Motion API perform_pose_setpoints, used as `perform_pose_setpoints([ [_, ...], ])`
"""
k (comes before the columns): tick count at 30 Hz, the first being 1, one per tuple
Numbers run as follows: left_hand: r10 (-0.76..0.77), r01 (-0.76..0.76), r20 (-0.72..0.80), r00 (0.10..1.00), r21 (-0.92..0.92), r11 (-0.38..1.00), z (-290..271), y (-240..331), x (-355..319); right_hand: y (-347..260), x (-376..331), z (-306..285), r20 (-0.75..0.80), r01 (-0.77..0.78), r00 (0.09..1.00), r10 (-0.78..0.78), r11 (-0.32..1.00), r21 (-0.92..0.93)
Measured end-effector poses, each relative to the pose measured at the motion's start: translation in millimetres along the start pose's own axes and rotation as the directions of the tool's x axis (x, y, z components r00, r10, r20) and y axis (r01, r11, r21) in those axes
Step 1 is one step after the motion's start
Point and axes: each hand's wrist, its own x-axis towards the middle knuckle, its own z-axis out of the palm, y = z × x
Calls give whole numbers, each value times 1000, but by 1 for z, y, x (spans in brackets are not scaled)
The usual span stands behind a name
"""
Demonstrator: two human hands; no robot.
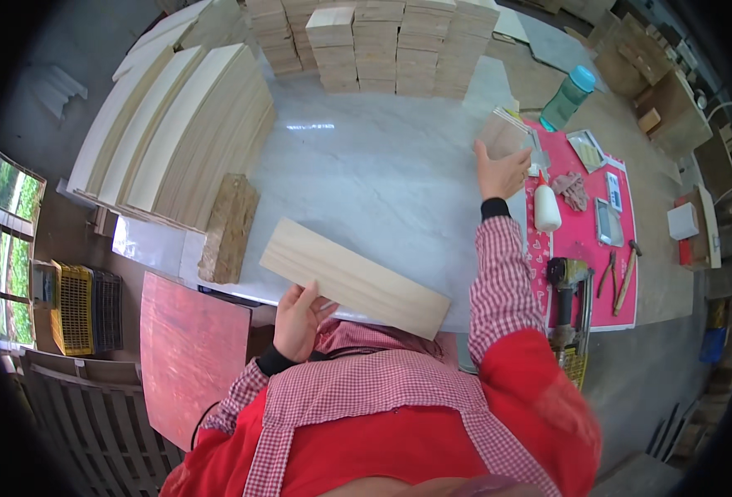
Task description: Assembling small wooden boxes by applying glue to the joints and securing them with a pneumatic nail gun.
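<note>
One board (353,277) is gripped by the left hand (297,321). Beyond that board, the right hand (502,174) seemingly clasps partly hidden wooden pieces (502,134).

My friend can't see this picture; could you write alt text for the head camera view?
A person's left hand touches a long wooden board at the near edge of a pale table, while the right hand grasps a small stack of wood pieces. Beyond are wooden blocks; at right, a pink mat holds a hammer.

No words or numbers are showing clearly enough to read. Little white hearts (537,246) are showing on the pink sheet (579,235).
</note>
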Motion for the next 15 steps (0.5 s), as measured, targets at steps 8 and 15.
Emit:
perform_pose_setpoints([
  [8, -263, 252, 61, 963, 152, 956, -27, -1, -26, -14, 7, 17, 48, -344, 937, 347, 937, -56],
  [15, -318, -171, 482, 816, 727, 664, 10, 14, -37, 32, -52, -75, 161, -101, 985, 59, 960, 263],
])
